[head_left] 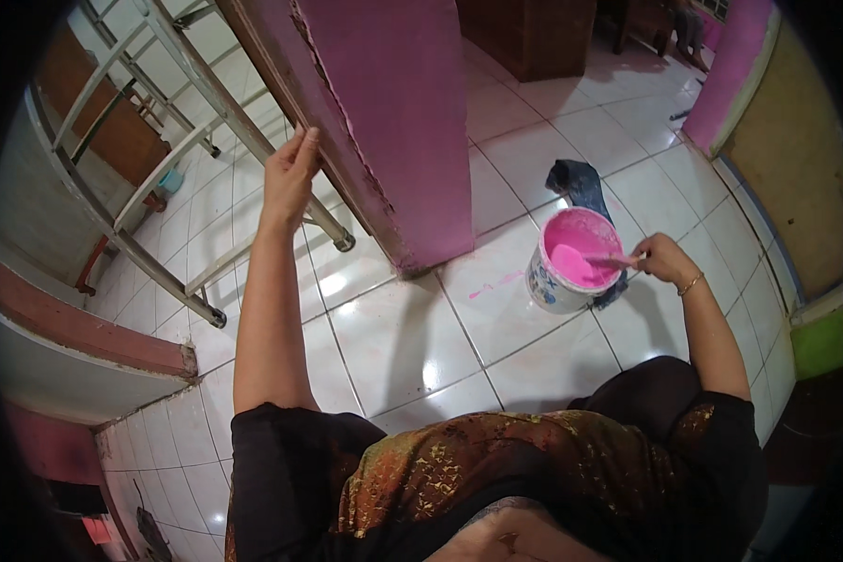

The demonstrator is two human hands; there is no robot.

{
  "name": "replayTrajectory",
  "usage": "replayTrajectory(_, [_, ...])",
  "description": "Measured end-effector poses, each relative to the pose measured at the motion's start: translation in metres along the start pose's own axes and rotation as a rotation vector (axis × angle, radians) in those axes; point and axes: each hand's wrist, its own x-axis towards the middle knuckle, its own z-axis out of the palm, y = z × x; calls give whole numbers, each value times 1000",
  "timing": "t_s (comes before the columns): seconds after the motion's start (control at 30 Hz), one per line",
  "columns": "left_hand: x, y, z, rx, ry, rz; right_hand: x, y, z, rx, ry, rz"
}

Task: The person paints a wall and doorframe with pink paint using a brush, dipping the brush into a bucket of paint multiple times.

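My right hand (665, 259) is closed around the handle of a paintbrush (609, 259). The brush is smeared pink and reaches over the rim of a white bucket (545, 283); its bristle end is down in the bucket and hard to make out. Bright pink paint (576, 266) lies inside, and pink coats the inner wall. My left hand (292, 178) is raised to the left, fingers pinched on the edge of a brown wooden door frame (273, 94). That frame runs along a pink-painted wall end (398, 122) with a rough, chipped edge.
A metal ladder (197, 84) stands left of the door frame, its feet on white floor tiles (384, 356). Dark cloth (581, 183) lies behind the bucket. Pink drips (482, 292) mark the floor. Brown furniture (525, 37) and another person's legs (690, 39) are farther back.
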Motion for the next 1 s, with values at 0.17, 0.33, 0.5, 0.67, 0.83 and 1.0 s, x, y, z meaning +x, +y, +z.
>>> replayTrajectory(0.17, [-5, 0, -14, -2, -19, 27, 9, -10, -1, 253, 117, -91])
replayTrajectory(0.33, [2, -1, -4, 1, -11, 23, 2, 7, 3, 133, 18, 37])
replayTrajectory(0.5, [2, 1, -8, -12, -17, 3, 2, 2, -8, 377, -17, 124])
replayTrajectory(0.67, [-2, 7, -2, 31, 31, 0, 13, 29, 7, 322, -70, 136])
replayTrajectory(0.83, [1, 0, -2, 16, -1, 4, 9, 33, 13, 364, -122, 193])
replayTrajectory(1.0, [-2, 4, -4, 14, 14, -1, 10, 27, 11, 508, -149, 226])
